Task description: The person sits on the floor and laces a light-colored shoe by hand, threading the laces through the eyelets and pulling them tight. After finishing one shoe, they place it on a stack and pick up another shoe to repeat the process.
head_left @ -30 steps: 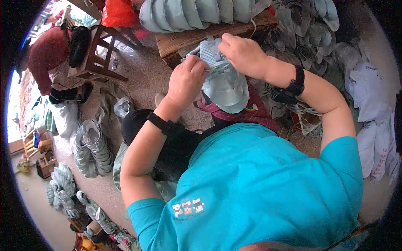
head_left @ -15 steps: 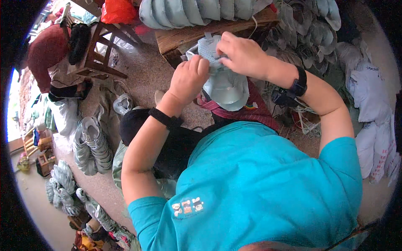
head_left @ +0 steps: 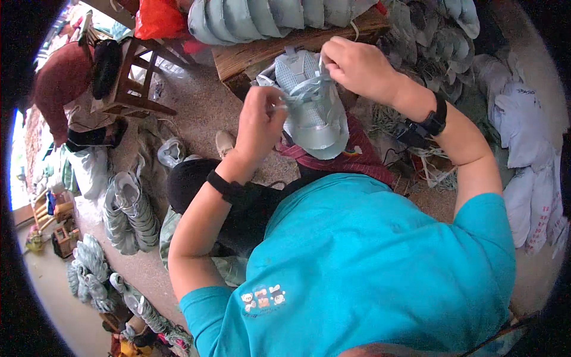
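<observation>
A pale grey-blue shoe upper (head_left: 315,131) lies over my lap on a dark red striped cloth (head_left: 369,157), its toe toward me and its mesh tongue (head_left: 290,68) pointing away. A light shoelace (head_left: 312,92) crosses its front. On the upper's left side my left hand (head_left: 260,122) is closed, pinching one part of the shoelace. My right hand (head_left: 360,68), above the upper's right side, pinches another part of it. The exact lace ends are partly hidden by my fingers.
Just ahead, a wooden bench (head_left: 238,62) bears a row of nested shoe uppers (head_left: 267,21). More uppers (head_left: 425,44) are piled at the far right, above white sacks (head_left: 523,131). A wooden chair (head_left: 134,83) and stacked uppers (head_left: 131,208) stand on the left.
My hands have moved apart, the right one up and right, the left one slightly left and down. The shoelace is now drawn out between them, and more of the upper shows.
</observation>
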### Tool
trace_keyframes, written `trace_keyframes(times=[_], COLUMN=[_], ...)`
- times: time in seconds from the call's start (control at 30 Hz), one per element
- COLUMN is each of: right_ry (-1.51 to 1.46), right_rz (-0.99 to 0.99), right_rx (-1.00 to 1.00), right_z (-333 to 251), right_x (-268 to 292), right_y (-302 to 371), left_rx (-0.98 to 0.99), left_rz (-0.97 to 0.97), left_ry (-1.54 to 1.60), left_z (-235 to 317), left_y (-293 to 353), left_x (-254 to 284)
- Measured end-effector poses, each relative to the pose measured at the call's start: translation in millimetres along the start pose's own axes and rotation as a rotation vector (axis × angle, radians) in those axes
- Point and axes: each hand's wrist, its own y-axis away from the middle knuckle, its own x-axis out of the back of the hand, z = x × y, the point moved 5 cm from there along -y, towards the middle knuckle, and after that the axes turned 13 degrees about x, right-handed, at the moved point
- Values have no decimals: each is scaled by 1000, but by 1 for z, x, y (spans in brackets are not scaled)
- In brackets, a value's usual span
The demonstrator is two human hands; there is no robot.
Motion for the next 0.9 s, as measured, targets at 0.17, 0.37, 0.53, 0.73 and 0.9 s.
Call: trace_keyframes(times=[0.17, 0.37, 0.53, 0.73, 0.9], right_ry=[-93, -59, 7, 62, 179], right_rz=[-153, -188, -243, -218, 86], right_rx=[180, 157, 243, 309, 456], right_z=[-12, -9, -12, -19, -23], right_x=[-19, -32, -34, -34, -31], right_y=[3, 1, -5, 0, 22], left_rx=[129, 12, 26, 353, 572], left_rz=[107, 35, 37, -66, -296], left_ry=[37, -174, -238, 156, 653], left_z=[7, 28, 22, 4, 2], left_y=[-16, -5, -4, -8, -6], left_x=[7, -6, -14, -21, -26])
